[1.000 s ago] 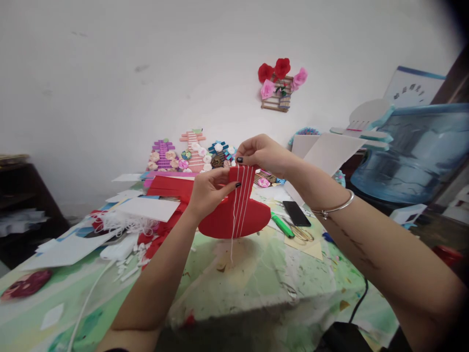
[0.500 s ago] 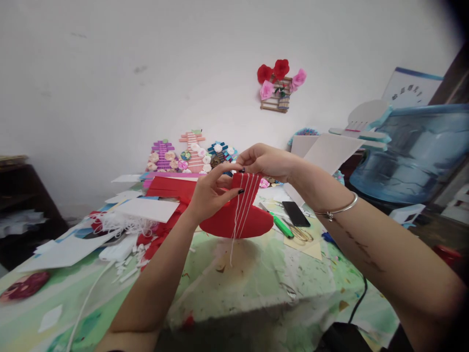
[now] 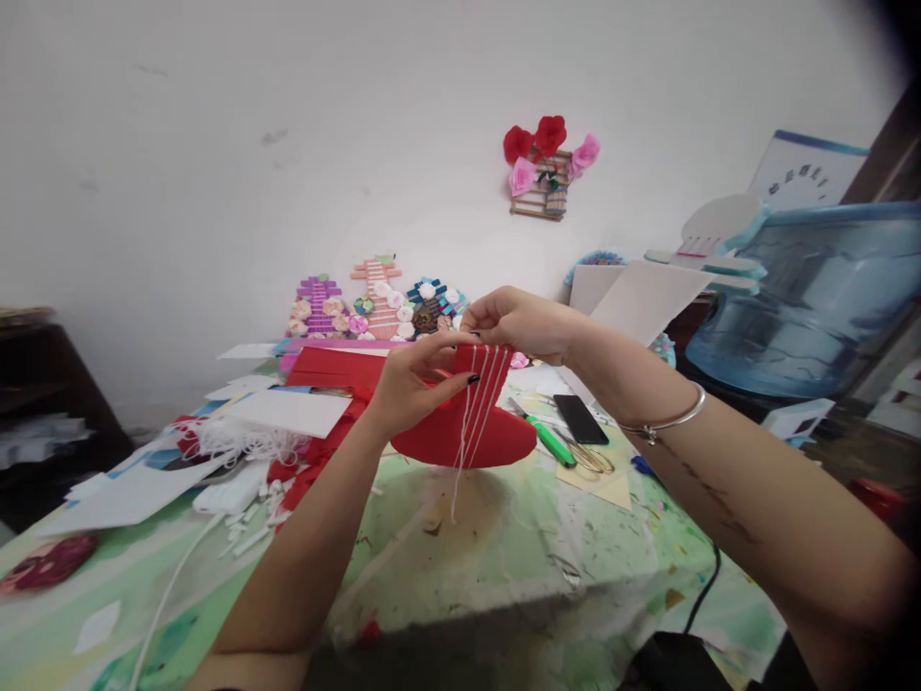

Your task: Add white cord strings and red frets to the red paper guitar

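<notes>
A red guitar-shaped cutout [image 3: 504, 440] is held up over the table, its rounded body low and its narrow neck on top. Several white strings [image 3: 478, 413] run down the neck and across the body, and one loose end dangles below. My left hand [image 3: 413, 382] is closed on the neck's left side, thumb in front. At the top edge, my right hand [image 3: 514, 321] has its fingers pinched together by the string ends; whether a string is between its fingertips is hidden.
On the right lie a green utility knife [image 3: 553, 443], scissors [image 3: 594, 459] and a black phone [image 3: 579, 419]. Tangled white string [image 3: 245, 440], white boards [image 3: 292, 411] and red scraps crowd the left. Decorated guitars [image 3: 378, 302] lean on the wall; a blue water bottle [image 3: 806, 297] stands right.
My right hand has dropped very slightly at the top of the neck. My left fingers have bent a little lower; the red cutout stays nearly in place.
</notes>
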{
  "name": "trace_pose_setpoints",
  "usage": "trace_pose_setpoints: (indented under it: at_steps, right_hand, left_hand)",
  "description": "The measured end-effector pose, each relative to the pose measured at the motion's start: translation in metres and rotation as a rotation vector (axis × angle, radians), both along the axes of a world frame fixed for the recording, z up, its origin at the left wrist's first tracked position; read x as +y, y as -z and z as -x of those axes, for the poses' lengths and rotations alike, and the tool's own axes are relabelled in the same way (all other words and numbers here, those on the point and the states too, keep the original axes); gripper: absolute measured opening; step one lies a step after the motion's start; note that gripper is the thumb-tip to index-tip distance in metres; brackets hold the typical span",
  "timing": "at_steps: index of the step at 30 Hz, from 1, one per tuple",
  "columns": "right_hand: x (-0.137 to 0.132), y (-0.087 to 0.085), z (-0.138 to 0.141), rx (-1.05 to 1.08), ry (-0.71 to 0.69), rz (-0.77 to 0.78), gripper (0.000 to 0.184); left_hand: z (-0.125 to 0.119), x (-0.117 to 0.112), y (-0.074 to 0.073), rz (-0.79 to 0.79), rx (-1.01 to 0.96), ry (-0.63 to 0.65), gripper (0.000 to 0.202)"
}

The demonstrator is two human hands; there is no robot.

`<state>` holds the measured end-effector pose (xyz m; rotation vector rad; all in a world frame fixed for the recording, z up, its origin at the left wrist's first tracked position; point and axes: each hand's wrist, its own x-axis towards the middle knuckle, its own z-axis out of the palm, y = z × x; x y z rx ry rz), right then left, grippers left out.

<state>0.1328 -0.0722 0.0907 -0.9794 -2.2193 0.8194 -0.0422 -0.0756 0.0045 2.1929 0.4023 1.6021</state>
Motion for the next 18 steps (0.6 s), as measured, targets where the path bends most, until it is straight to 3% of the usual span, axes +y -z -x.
trace_pose_setpoints:
  at_steps: [7,13,18]
  right_hand:
    - [-0.005,0.0,-0.002,0.004,-0.022,-0.011,0.017]
    - [-0.011,0.003,-0.007,0.088,-0.046,0.107,0.011]
    - [-0.017,0.01,-0.034,0.122,0.239,-0.047,0.003]
  left_hand:
    - [-0.003,0.0,0.001,0.069,-0.087,0.059,0.034]
    - [-0.008,0.001,0.002,0.16,-0.16,0.094,0.027]
    - [-0.008,0.001,0.002,0.185,-0.195,0.084,0.023]
